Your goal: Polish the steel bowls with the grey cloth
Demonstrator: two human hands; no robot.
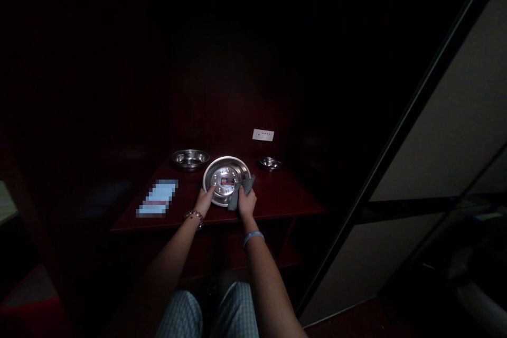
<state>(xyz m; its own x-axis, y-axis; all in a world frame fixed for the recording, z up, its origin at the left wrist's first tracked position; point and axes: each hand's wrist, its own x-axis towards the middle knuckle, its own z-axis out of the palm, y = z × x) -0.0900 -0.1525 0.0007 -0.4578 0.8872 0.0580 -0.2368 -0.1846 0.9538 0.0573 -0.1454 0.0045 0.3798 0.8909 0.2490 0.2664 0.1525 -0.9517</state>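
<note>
A round steel plate [224, 171] is tilted up towards me above the dark red table [285, 198]. My left hand [205, 200] grips the plate's near left rim. My right hand [246, 202] is closed on a grey cloth [242, 190] and presses it against the plate's lower right rim. A bracelet is on my left wrist and a light blue band on my right wrist.
A steel bowl [190, 159] stands at the table's back left and a small steel dish [270, 163] at the back right. A blurred flat packet [157, 198] lies on the left. A white socket plate [263, 134] is on the back wall. A pale panel [447, 132] rises at the right.
</note>
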